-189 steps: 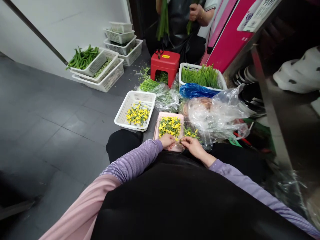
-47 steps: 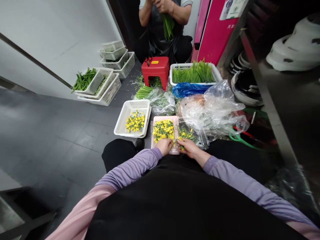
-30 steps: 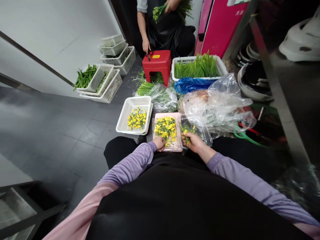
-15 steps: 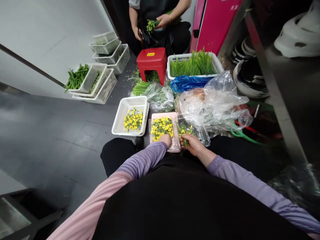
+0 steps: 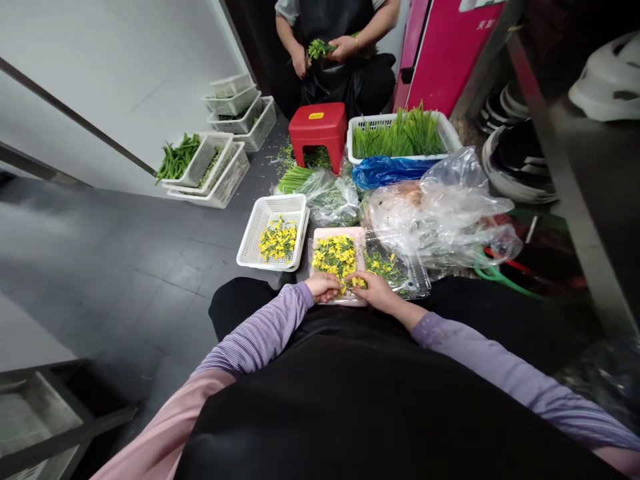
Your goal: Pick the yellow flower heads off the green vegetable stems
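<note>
Yellow flowers (image 5: 334,253) fill a pink tray (image 5: 361,238) in front of my lap. Over the tray's near left part is my left hand (image 5: 324,287), its fingers pinched together; whatever is between them is too small to name. My right hand (image 5: 375,289) is closed on a few yellow flowers (image 5: 358,283) over the tray's near right part, close to my left fingertips. To the right, a clear plastic container (image 5: 415,267) holds green stems with some yellow blossoms (image 5: 385,265). A white basket (image 5: 246,233) on the left holds more yellow flowers (image 5: 278,240).
Ahead stand a red stool (image 5: 317,127), a white basket of long green stems (image 5: 395,137) and plastic bags (image 5: 430,213). Stacked baskets (image 5: 220,180) line the left wall. Another person (image 5: 340,73) sits beyond the stool, holding greens. A metal shelf (image 5: 575,200) is at right.
My right hand has moved left from the clear container to the pink tray. My left hand has drawn back slightly from the flowers. The whole view has shifted, with things appearing farther right.
</note>
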`<act>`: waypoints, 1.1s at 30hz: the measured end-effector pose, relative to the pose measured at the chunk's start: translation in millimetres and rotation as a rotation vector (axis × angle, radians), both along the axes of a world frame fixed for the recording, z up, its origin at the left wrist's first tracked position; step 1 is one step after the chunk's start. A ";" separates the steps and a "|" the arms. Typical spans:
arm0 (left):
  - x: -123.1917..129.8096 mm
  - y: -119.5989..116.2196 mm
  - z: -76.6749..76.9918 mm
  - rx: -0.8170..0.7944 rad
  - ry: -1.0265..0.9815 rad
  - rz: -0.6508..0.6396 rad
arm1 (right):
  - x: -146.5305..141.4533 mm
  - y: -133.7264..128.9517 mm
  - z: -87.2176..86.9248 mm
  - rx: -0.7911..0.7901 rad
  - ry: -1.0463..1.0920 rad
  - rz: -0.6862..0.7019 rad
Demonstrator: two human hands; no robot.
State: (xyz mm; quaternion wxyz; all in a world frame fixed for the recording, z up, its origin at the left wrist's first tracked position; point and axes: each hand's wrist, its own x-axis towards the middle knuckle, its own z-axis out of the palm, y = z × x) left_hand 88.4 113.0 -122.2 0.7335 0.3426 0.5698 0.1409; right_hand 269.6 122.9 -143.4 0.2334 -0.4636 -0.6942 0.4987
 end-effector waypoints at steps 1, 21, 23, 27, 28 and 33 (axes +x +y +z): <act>3.7 0.2 2.6 0.004 -0.020 -0.014 | -1.8 -0.4 -0.8 0.017 -0.011 0.019; 25.9 3.9 -18.8 0.572 0.407 -0.197 | 0.8 3.9 -5.0 -0.877 0.570 -0.375; 28.4 3.8 -17.9 0.533 0.394 -0.162 | 0.7 3.5 -4.9 -0.899 0.588 -0.377; 29.4 3.9 -17.9 0.475 0.274 -0.074 | -0.1 2.9 -5.9 -0.920 0.632 -0.390; 29.2 4.0 -18.5 0.474 0.236 -0.053 | -0.6 2.8 -6.3 -0.926 0.650 -0.390; 17.9 3.9 -23.4 0.536 0.344 -0.211 | -0.7 6.6 -5.2 -0.975 0.731 -0.447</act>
